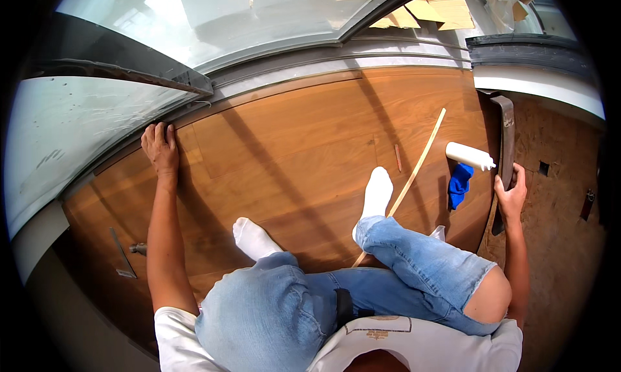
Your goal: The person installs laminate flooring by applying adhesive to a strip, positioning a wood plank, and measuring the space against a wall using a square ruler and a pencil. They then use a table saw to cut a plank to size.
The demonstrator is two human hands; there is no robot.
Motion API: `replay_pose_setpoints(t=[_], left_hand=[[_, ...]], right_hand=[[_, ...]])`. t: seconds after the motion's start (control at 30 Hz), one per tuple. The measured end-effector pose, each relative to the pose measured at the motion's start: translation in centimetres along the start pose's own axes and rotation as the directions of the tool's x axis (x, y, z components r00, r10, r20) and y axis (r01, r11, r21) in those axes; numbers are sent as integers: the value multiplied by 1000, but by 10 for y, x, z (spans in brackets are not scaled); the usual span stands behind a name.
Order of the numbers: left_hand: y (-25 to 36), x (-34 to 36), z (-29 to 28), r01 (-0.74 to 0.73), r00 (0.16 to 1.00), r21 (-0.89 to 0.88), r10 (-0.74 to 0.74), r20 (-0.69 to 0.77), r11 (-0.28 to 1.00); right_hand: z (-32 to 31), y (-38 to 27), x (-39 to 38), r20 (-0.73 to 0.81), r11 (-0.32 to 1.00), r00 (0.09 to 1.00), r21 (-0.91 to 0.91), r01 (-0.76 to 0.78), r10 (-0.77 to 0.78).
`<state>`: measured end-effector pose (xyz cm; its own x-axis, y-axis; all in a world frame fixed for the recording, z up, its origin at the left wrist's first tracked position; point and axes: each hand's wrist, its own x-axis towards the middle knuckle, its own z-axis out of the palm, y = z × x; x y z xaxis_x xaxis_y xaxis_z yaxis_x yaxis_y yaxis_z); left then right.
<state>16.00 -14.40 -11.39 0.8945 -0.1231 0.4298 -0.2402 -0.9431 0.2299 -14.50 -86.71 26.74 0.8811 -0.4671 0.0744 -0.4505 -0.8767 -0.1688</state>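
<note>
My left hand (pixel 160 149) rests at the far left edge of the wooden floor (pixel 291 132), beside the window track, its fingers laid over the border strip. Nothing shows in its grasp. On the right, my right hand (pixel 512 194) grips a long, flat metal pull bar (pixel 507 139) with a bent far end. The bar lies along the right edge of the floorboards. Just left of that hand are a white squeeze bottle (pixel 469 156) lying on its side and a crumpled blue cloth (pixel 460 186).
A thin wooden strip (pixel 424 155) slants across the boards near my foot, beside a small reddish stick (pixel 398 158). A square (pixel 123 255) and a hammer (pixel 138 248) lie left. Glass panels (pixel 97 120) border the far side. Brown subfloor (pixel 556 197) extends right; cardboard (pixel 446 8) lies beyond.
</note>
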Motion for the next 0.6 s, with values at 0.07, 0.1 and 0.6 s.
replay_pose_setpoints(t=[0.07,0.1,0.6], left_hand=[[-3,4,-1,13,1000,-24,-12,26,1000],[-10,-1,0,15,1000,-26,-15,20,1000],[-5,2,-8,-3,1000,-59,1,-23,998]], right_hand=[[20,-80,6,232,988,973,143,-57,22],[34,-122,12,369,979,928,166,-116,47],[257,-287,-17,372,965,924,261,-11,-90]])
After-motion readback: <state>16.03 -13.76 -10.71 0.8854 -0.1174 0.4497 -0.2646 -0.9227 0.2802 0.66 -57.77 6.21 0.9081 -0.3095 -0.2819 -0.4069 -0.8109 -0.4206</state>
